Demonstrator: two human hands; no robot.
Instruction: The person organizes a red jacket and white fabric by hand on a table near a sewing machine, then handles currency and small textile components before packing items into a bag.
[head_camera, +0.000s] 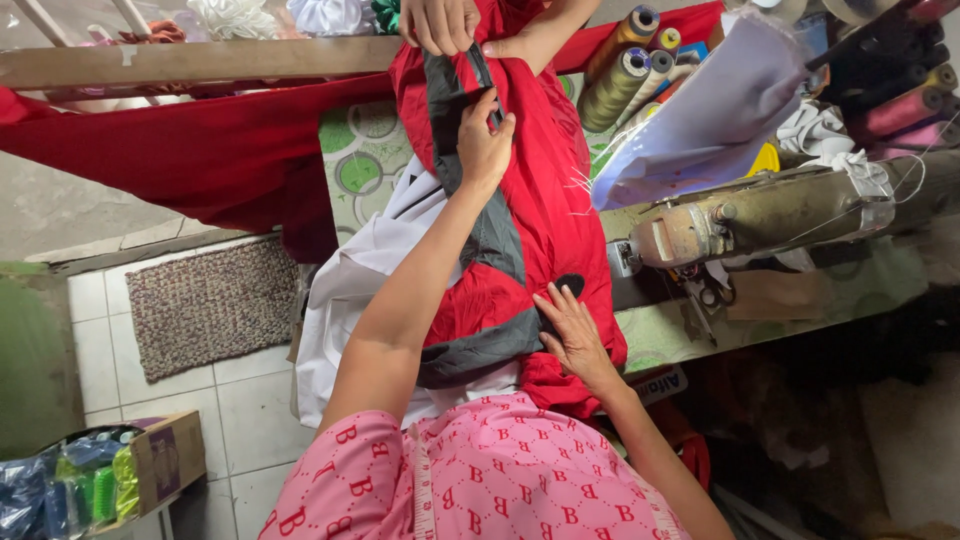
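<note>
A red garment (545, 200) with a dark grey strip (495, 235) lies stretched along the sewing table. My left hand (483, 148) reaches far up it and pinches the grey strip near its upper end. My right hand (570, 330) rests flat with fingers spread on the garment's lower part, beside a small black patch (571, 284). At the top, another person's two hands (440, 24) hold the far end of the same garment. A measuring tape (424, 490) hangs over my pink shirt.
An old sewing machine (760, 215) stands to the right, with scissors (711, 296) under its arm. Thread cones (620, 80) and a pale sheet (705, 110) lie behind it. White cloth (345, 290) hangs off the table's left. On the tiled floor are a woven mat (210, 305) and a cardboard box (165, 460).
</note>
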